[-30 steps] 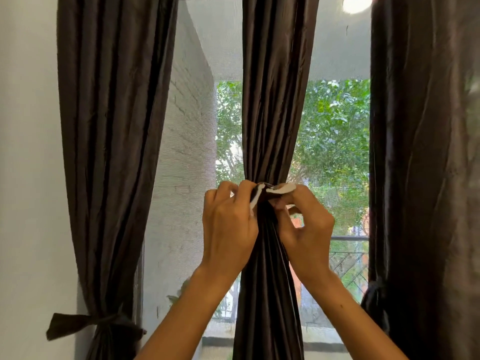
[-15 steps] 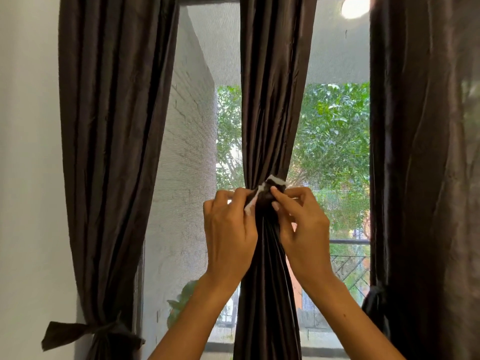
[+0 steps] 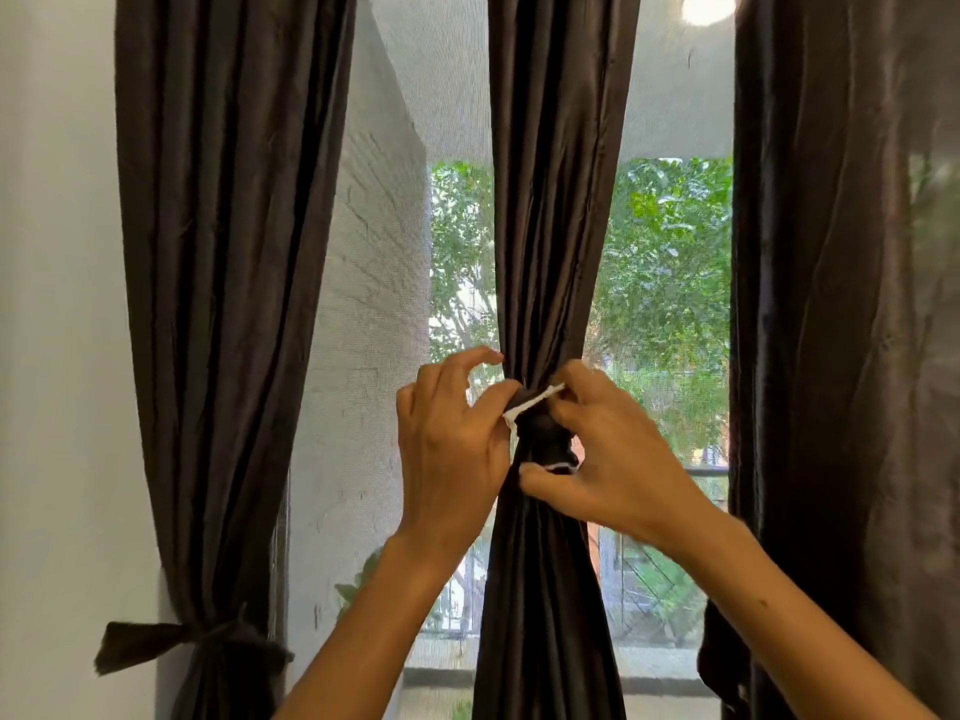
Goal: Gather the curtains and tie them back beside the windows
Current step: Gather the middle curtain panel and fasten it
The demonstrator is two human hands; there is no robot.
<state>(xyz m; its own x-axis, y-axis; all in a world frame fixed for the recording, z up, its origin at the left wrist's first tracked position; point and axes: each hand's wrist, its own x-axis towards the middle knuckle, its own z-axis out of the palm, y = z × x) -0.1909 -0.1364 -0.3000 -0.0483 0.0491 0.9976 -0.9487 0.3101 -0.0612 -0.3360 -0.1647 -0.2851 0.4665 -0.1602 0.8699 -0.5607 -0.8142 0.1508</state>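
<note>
The left hand (image 3: 452,449) pinches the white-lined end of the tie (image 3: 540,431) between thumb and forefinger at the left side of the knot, its other fingers loosely curled above; the right hand (image 3: 618,459) curls round the right side of the same tie, fingertips pinching the upper end of the strip and thumb pressed beneath the wrapped band. Compared with half a second ago, the right thumb has dropped below the band and the dark wrap now shows as a full loop between the two hands, whereas the ends were then bunched at the top; the tie appears to have been drawn round and the knot is probably being tightened, so this curtain is judged nearly secured. The middle curtain (image 3: 550,200) hangs gathered into a narrow bundle that passes directly between the hands, cinched where they meet and flaring above and below. To the left, well apart, the left curtain (image 3: 218,252) is already tied back low down by a dark band (image 3: 171,641) beside the white wall (image 3: 52,304). To the right, the right curtain (image 3: 841,304) hangs close by; whether it is tied cannot be told. Behind is the window screen (image 3: 374,252), with green foliage beyond.
</note>
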